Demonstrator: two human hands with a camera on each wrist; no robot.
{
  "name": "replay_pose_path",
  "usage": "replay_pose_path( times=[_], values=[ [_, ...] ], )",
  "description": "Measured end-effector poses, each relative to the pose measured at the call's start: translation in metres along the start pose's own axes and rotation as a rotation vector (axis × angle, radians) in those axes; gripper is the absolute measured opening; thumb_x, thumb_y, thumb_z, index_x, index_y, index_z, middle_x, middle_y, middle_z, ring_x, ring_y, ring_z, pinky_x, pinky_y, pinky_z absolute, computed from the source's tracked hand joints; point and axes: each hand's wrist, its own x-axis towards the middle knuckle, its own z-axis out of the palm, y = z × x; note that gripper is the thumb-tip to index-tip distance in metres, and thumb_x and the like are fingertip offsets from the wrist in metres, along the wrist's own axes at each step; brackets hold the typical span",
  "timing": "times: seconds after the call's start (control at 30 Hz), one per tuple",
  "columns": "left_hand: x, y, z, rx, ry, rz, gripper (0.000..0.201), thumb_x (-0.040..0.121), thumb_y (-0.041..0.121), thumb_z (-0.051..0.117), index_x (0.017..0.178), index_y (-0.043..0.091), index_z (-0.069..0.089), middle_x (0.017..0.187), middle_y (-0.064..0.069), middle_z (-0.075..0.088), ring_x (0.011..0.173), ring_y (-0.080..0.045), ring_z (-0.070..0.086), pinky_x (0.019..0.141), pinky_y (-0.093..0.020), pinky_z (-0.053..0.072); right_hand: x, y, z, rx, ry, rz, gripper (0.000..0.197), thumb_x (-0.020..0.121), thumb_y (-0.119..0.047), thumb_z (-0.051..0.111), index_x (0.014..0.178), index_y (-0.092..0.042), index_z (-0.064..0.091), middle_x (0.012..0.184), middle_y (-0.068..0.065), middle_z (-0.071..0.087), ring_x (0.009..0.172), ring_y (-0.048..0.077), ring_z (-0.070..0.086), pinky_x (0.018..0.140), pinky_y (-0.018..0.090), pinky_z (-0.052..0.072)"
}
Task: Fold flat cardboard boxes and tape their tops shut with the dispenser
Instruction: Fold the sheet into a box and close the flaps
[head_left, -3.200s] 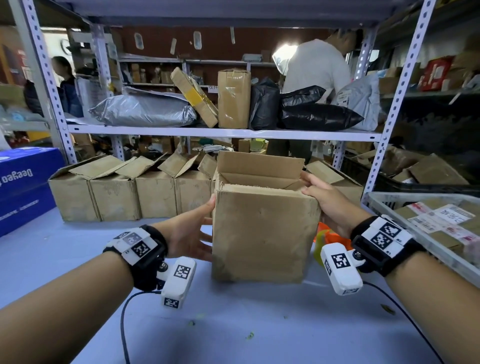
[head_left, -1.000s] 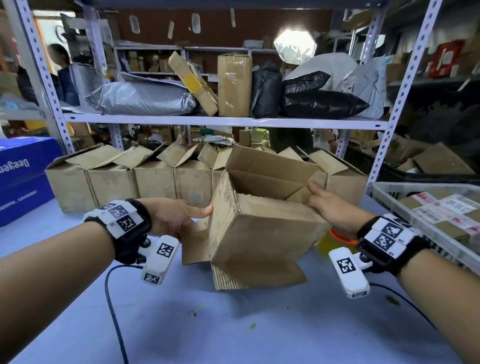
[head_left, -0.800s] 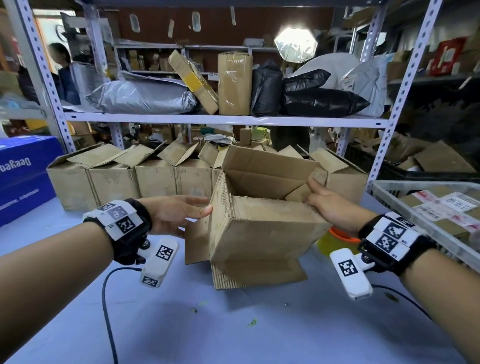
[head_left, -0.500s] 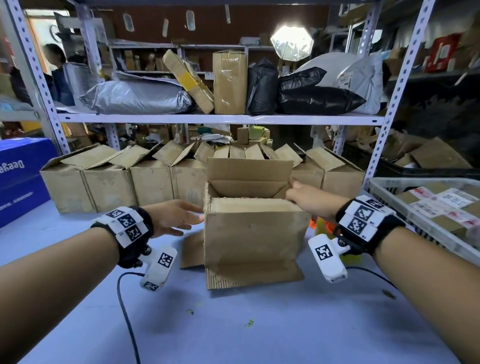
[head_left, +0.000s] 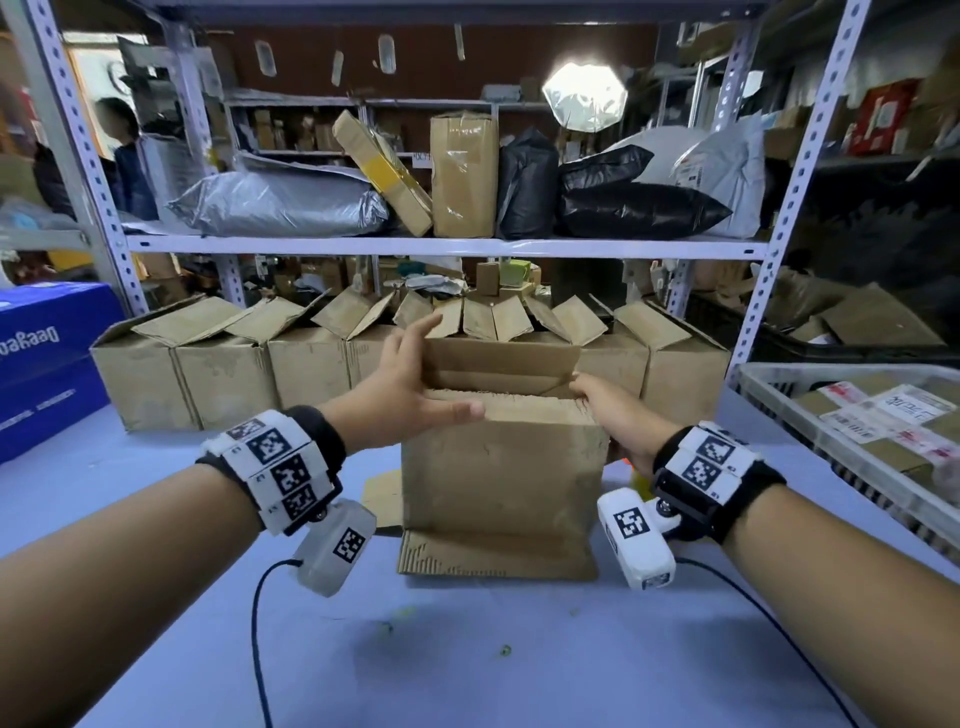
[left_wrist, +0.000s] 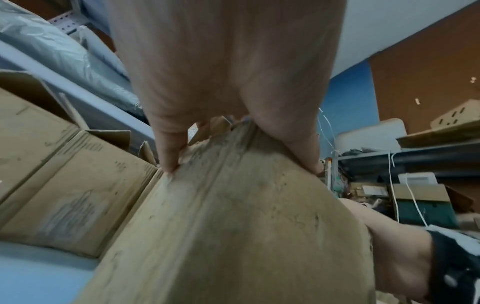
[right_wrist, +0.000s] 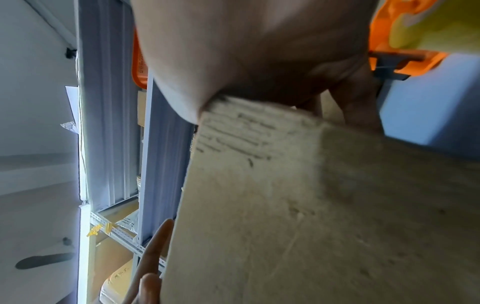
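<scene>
A worn brown cardboard box (head_left: 498, 467) stands upright on the blue table (head_left: 467, 665). Its top is open, its rear flap is up, and its bottom flaps (head_left: 493, 556) splay out on the table. My left hand (head_left: 415, 384) is at the box's top left with fingers spread and straight; in the left wrist view its fingertips (left_wrist: 166, 158) press on the cardboard (left_wrist: 233, 226). My right hand (head_left: 597, 410) grips the top right corner, thumb on the near face (right_wrist: 285, 205). An orange and yellow tape dispenser (right_wrist: 405, 24) lies behind that hand, mostly hidden.
A row of open cardboard boxes (head_left: 228, 374) lines the back of the table under a metal shelf (head_left: 447, 244) stacked with parcels. A blue carton (head_left: 47, 364) stands at the left, and a white crate (head_left: 769, 395) holding labelled parcels at the right. Wrist cables (head_left: 254, 623) trail over the table.
The box was tilted with its bottom lifted; now it stands upright on the table. My left hand rose from the box's left side to its top left. My right hand kept its hold.
</scene>
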Motion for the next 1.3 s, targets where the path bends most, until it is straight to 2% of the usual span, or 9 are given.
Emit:
replay_pose_path(
  times=[0.07, 0.2, 0.27, 0.37, 0.57, 0.7, 0.93, 1.07, 1.3],
  values=[
    [-0.001, -0.006, 0.002, 0.016, 0.050, 0.034, 0.115, 0.056, 0.077, 0.071, 0.152, 0.040, 0.020, 0.143, -0.001, 0.029, 0.130, -0.017, 0.039, 0.114, -0.038, 0.036, -0.001, 0.005, 0.000, 0.071, 0.022, 0.003, 0.045, 0.103, -0.047, 0.031, 0.085, -0.022, 0.065, 0.065, -0.002, 0.065, 0.061, 0.016, 0.062, 0.049, 0.024, 0.046],
    [-0.007, -0.012, 0.003, 0.124, -0.006, -0.001, 0.084, 0.057, 0.087, 0.056, 0.126, 0.038, 0.055, 0.125, 0.012, 0.039, 0.113, -0.005, 0.050, 0.102, -0.021, 0.042, 0.002, 0.002, 0.001, 0.095, 0.014, -0.081, 0.061, 0.102, -0.061, 0.018, 0.136, -0.028, 0.056, 0.123, 0.001, 0.066, 0.114, 0.018, 0.061, 0.097, 0.039, 0.049],
    [-0.010, -0.011, 0.004, 0.121, -0.038, 0.010, 0.085, 0.064, 0.085, 0.052, 0.131, 0.032, 0.057, 0.123, 0.014, 0.039, 0.111, 0.001, 0.051, 0.094, -0.010, 0.040, 0.002, -0.002, 0.002, 0.076, 0.007, -0.091, 0.069, 0.098, -0.068, 0.016, 0.138, -0.028, 0.054, 0.128, 0.002, 0.065, 0.117, 0.017, 0.060, 0.094, 0.036, 0.048],
    [-0.009, -0.005, 0.009, 0.113, -0.134, 0.018, 0.083, 0.076, 0.075, 0.048, 0.141, 0.024, 0.050, 0.140, 0.013, 0.034, 0.134, -0.009, 0.039, 0.115, -0.028, 0.034, 0.004, 0.000, 0.005, 0.127, 0.050, -0.102, 0.069, 0.096, -0.071, 0.022, 0.130, -0.021, 0.056, 0.140, 0.005, 0.057, 0.130, 0.023, 0.053, 0.111, 0.043, 0.040],
    [-0.013, -0.001, 0.012, 0.069, -0.185, -0.040, 0.087, 0.068, 0.075, 0.060, 0.144, 0.034, 0.045, 0.158, 0.015, 0.015, 0.142, -0.009, 0.027, 0.116, -0.027, 0.027, 0.009, 0.007, 0.012, 0.309, 0.132, -0.119, 0.046, 0.105, -0.051, 0.029, 0.105, -0.016, 0.059, 0.125, 0.020, 0.064, 0.119, 0.034, 0.059, 0.109, 0.051, 0.042],
    [-0.010, 0.001, 0.013, 0.167, -0.164, -0.051, 0.086, 0.063, 0.081, 0.060, 0.136, 0.039, 0.046, 0.140, 0.017, 0.026, 0.132, -0.011, 0.036, 0.107, -0.023, 0.030, 0.012, 0.003, 0.010, 0.222, 0.159, -0.129, 0.044, 0.108, -0.043, 0.026, 0.104, -0.014, 0.059, 0.115, 0.016, 0.064, 0.107, 0.029, 0.059, 0.106, 0.046, 0.043],
    [-0.006, -0.001, 0.015, 0.217, -0.134, -0.068, 0.095, 0.045, 0.098, 0.056, 0.125, 0.049, 0.046, 0.134, 0.010, 0.033, 0.131, -0.019, 0.037, 0.114, -0.044, 0.037, 0.006, -0.002, -0.007, -0.075, 0.079, -0.349, 0.065, 0.099, -0.064, 0.032, 0.145, -0.021, 0.049, 0.148, -0.004, 0.048, 0.138, 0.013, 0.041, 0.113, 0.032, 0.029],
    [-0.005, 0.004, 0.011, 0.261, -0.184, -0.104, 0.099, 0.040, 0.100, 0.052, 0.124, 0.048, 0.043, 0.139, 0.005, 0.032, 0.133, -0.021, 0.035, 0.114, -0.047, 0.036, 0.001, -0.010, -0.006, -0.675, -0.190, -0.453, 0.106, 0.070, -0.090, 0.046, 0.157, -0.035, 0.019, 0.164, -0.008, 0.015, 0.150, 0.015, 0.011, 0.119, 0.043, 0.016],
    [0.008, 0.026, -0.002, 0.578, -0.297, -0.040, 0.110, 0.059, 0.091, 0.060, 0.148, 0.036, 0.023, 0.155, -0.001, 0.026, 0.146, -0.024, 0.014, 0.120, -0.049, 0.020, -0.001, -0.019, -0.010, -0.982, -0.194, -0.430, 0.118, 0.066, -0.076, 0.070, 0.158, -0.033, 0.011, 0.156, -0.008, 0.020, 0.144, 0.019, 0.013, 0.119, 0.043, 0.022]
  ],
)
